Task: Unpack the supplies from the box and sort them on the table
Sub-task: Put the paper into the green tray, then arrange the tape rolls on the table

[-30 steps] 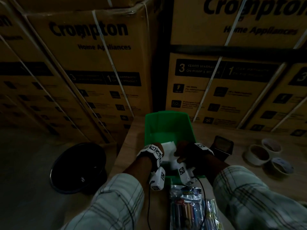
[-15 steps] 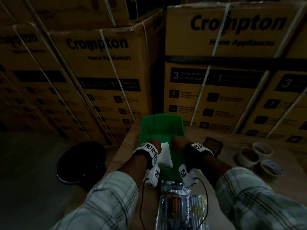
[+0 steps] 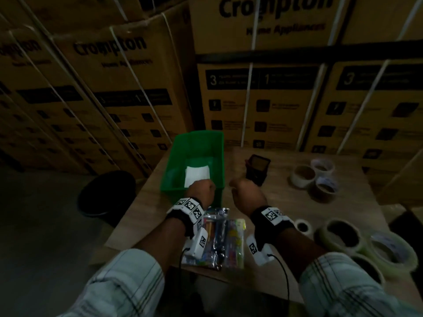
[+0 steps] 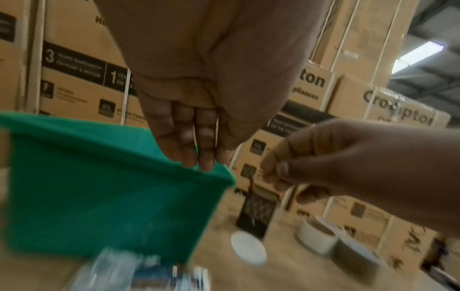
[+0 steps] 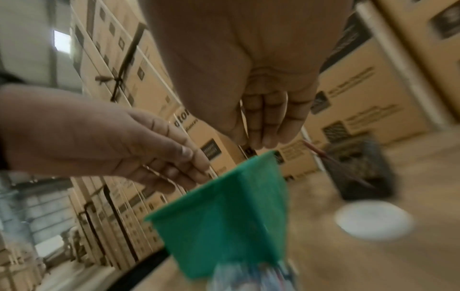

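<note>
both hands have come up out of the green box (image 3: 196,143) since a second ago and now hover at its near end. the left hand (image 3: 201,189) has relaxed fingers and an empty grip; the right hand (image 3: 246,191) is loosely curled, pinching nothing visible. the white pad (image 3: 197,175) stays on the box floor, near edge hidden (so not yet unpacked), long axis running toward the person. pen packets (image 3: 219,236) already lie on the bench (image 3: 274,259), long axis likewise.

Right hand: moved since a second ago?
Yes. The right hand has left the green bin and now hangs right of it, near the black mesh holder.
</note>
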